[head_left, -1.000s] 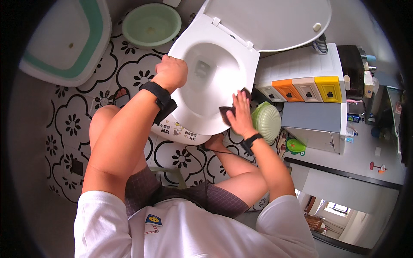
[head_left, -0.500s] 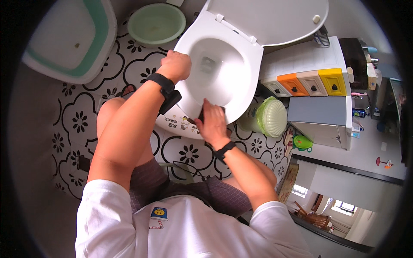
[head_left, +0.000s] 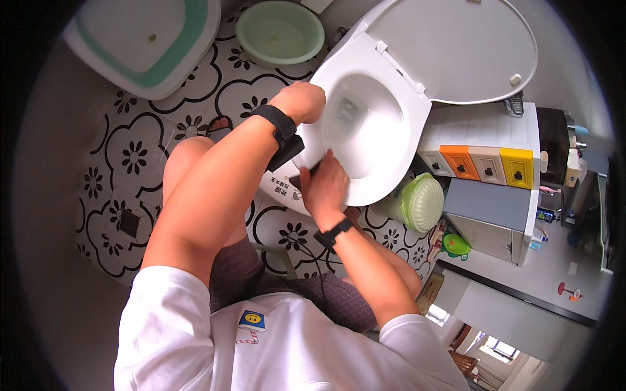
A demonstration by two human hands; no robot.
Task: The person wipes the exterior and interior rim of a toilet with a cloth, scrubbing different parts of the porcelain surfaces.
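So the right hand (head_left: 324,184) is pressed flat-ish against the near rim of the toilet seat (head_left: 391,140), fingers curled down over a dark cloth (head_left: 301,180) that only peeks out at the hand's left edge, so it's got that cloth pinned between palm and seat rather than pinched in the fingertips. The left hand (head_left: 301,102) sits further up the same seat, on its left rim, closed into a loose fist gripping the edge; can't really tell if there's anything tucked inside it. Both wrists have black bands on. The seat itself is white and lies down over the bowl, with the toilet lid (head_left: 456,49) flipped up behind it. Just right of the toilet there's a pale green domed cover (head_left: 420,202) on the floor, and past that a white cabinet (head_left: 489,127) with a row of little drawers in grey, orange, beige and yellow. Left of the toilet, a round green basin (head_left: 279,32) sits on the black-and-white flower-pattern floor (head_left: 130,156), and further left again a white tub with a teal rim (head_left: 147,39). The person is squatting in front of the toilet in a white shirt.
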